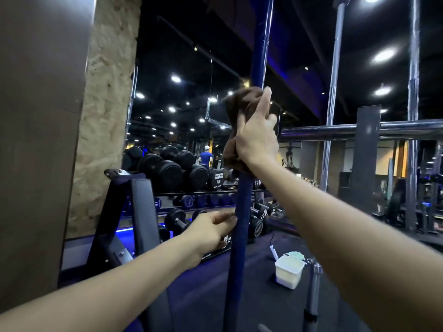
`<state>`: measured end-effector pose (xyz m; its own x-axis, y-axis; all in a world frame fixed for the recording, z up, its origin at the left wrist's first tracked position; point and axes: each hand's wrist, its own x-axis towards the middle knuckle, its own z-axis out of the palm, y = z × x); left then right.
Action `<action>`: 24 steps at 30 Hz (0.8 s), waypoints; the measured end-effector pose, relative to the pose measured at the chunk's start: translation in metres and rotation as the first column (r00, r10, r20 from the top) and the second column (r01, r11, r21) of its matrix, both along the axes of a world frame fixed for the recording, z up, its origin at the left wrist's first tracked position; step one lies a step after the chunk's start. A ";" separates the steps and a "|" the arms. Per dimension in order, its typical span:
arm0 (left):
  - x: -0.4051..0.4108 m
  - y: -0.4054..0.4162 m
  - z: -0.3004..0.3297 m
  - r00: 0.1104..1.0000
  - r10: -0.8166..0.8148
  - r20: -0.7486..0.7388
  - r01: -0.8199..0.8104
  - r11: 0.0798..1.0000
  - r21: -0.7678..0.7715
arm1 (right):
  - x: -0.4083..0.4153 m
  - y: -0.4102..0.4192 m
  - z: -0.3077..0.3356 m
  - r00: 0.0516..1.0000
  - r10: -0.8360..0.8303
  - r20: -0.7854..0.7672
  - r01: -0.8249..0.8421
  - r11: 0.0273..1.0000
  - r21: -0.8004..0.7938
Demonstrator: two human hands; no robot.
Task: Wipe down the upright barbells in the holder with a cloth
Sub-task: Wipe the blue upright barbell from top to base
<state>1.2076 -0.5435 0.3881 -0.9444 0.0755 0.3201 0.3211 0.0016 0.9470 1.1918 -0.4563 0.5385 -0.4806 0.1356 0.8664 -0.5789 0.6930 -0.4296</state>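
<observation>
Brown cloth [239, 121] is wrapping a blue upright barbell [242, 212] at centre frame, the right hand [257, 137] gripping it closed. At seven o'clock the left hand [211, 232] is steadying the bar, fingers curled. Keeping that wrap tight should help the cloth clean all round.

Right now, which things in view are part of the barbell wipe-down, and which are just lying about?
Part of the job:
- brown cloth, gripped by the right hand
- blue barbell, steadied by the left hand
- chrome barbells standing to the right

Lying about:
- white tub on the floor
- dumbbell rack
- black bench
</observation>
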 end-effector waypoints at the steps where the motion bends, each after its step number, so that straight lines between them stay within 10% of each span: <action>1: 0.001 0.000 0.000 1.000 -0.008 0.001 0.008 1.000 -0.002 | -0.002 0.001 -0.017 0.999 -0.009 -0.031 0.011 0.999 0.044; 17: 0.003 0.004 -0.017 0.998 -0.037 0.047 0.033 0.996 0.080 | -0.003 0.031 -0.046 0.975 -0.101 -0.196 0.162 0.933 0.322; 24: 0.014 0.004 -0.029 0.994 -0.035 0.104 0.028 0.998 0.064 | 0.013 0.043 -0.111 0.993 -0.117 -0.024 0.114 0.867 0.485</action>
<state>1.2212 -0.5394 0.3590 -0.9705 0.0889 0.2240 0.2186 -0.0666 0.9735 1.2044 -0.4136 0.4276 -0.4927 -0.2460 0.8347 -0.4808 0.8764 -0.0255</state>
